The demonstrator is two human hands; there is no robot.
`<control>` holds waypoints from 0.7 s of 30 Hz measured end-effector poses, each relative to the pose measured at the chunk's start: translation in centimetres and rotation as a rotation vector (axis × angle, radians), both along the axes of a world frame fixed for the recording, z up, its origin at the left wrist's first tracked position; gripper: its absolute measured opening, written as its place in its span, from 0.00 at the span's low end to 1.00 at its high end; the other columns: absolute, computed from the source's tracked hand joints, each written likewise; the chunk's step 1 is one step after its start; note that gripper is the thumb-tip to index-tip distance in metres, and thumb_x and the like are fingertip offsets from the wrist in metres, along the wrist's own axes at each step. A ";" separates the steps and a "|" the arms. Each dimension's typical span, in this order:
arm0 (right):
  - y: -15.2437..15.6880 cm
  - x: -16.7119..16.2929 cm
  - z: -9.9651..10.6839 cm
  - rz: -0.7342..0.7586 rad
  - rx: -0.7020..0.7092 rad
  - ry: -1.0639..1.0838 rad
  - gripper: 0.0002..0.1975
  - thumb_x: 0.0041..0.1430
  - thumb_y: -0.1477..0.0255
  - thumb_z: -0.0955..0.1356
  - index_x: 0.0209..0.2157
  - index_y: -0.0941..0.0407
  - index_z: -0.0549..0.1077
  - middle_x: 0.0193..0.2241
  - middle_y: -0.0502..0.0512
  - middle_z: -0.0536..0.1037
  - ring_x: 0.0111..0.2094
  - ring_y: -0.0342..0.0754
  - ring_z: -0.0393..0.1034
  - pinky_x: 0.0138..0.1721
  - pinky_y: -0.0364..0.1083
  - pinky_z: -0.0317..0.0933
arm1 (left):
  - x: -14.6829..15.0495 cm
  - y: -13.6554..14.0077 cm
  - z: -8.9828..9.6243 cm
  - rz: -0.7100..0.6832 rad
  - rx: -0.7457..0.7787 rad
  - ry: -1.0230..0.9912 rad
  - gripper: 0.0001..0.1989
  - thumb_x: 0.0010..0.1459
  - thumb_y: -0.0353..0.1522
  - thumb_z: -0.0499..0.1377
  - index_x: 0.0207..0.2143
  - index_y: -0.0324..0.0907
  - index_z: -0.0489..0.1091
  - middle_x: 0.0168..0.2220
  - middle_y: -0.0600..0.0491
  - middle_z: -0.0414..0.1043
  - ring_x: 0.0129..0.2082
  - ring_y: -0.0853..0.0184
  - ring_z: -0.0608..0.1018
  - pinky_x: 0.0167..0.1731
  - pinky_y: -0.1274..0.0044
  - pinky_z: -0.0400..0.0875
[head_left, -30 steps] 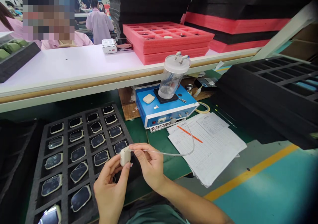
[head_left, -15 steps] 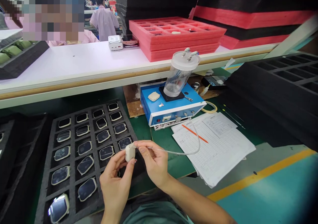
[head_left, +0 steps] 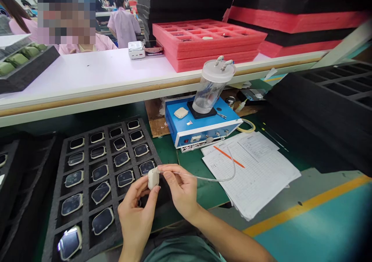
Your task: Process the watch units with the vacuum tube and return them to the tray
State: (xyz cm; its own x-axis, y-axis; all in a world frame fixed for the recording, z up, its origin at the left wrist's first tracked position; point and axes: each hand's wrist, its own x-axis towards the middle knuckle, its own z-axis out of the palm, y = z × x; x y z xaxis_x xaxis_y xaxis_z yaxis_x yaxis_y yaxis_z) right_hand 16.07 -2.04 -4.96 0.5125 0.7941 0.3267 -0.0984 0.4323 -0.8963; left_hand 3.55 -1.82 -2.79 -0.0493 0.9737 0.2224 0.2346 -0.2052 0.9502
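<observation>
Between the thumb and fingers of my left hand (head_left: pixel 138 211) is a cream smartwatch case (head_left: pixel 153 178), tilted on its edge above the tray. My right hand (head_left: pixel 181 190) pinches the end of a clear thin tube (head_left: pixel 203 178) against the upper right corner of the case. The tube loops back to the front of a blue machine box (head_left: pixel 200 128), on which a clear cylinder (head_left: pixel 207 88) stands. To the left of my hands, a black foam tray (head_left: pixel 87 200) holds several cream smartwatches, screens up, in its pockets. Another cream case (head_left: pixel 181 112) lies on the blue box.
Printed sheets (head_left: pixel 250 177) with an orange strip (head_left: pixel 229 156) lie to the right. A shelf (head_left: pixel 110 72) crosses above the bench, bearing red foam trays (head_left: pixel 209 47). Black foam trays (head_left: pixel 319 111) stand at the far right. A co-worker in pink (head_left: pixel 101 42) sits across the shelf.
The whole view has shifted slightly. My hands keep the same hold on the watch case and the tube; the co-worker across the shelf has moved a little.
</observation>
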 end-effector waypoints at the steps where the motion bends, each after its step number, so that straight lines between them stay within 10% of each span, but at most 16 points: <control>1: 0.0 0.0 0.0 0.002 0.002 -0.001 0.07 0.69 0.69 0.72 0.39 0.51 0.85 0.38 0.55 0.88 0.39 0.49 0.85 0.41 0.44 0.79 | 0.0 -0.1 0.0 -0.006 0.005 0.003 0.14 0.56 0.33 0.71 0.45 0.43 0.82 0.41 0.49 0.87 0.37 0.63 0.88 0.37 0.79 0.84; 6: -0.5 0.4 0.2 -0.002 -0.012 -0.004 0.08 0.70 0.67 0.71 0.39 0.51 0.85 0.37 0.54 0.88 0.37 0.48 0.84 0.39 0.43 0.79 | -0.2 -0.5 0.2 -0.018 0.111 0.123 0.11 0.60 0.32 0.68 0.47 0.43 0.81 0.41 0.50 0.87 0.36 0.64 0.88 0.36 0.79 0.83; 14: -1.2 1.5 -0.4 -0.113 -0.035 0.040 0.13 0.72 0.64 0.69 0.39 0.54 0.84 0.38 0.56 0.86 0.37 0.49 0.84 0.40 0.48 0.81 | -4.5 2.6 2.0 0.271 0.581 0.863 0.12 0.66 0.25 0.60 0.48 0.40 0.81 0.45 0.45 0.86 0.42 0.56 0.88 0.43 0.71 0.78; 21: -1.6 1.3 -0.3 -0.080 -0.023 0.047 0.11 0.73 0.65 0.69 0.40 0.54 0.83 0.40 0.56 0.84 0.39 0.48 0.83 0.42 0.49 0.81 | -3.7 4.0 2.0 0.011 0.529 1.175 0.17 0.67 0.21 0.54 0.50 0.38 0.80 0.51 0.42 0.84 0.51 0.52 0.85 0.44 0.66 0.77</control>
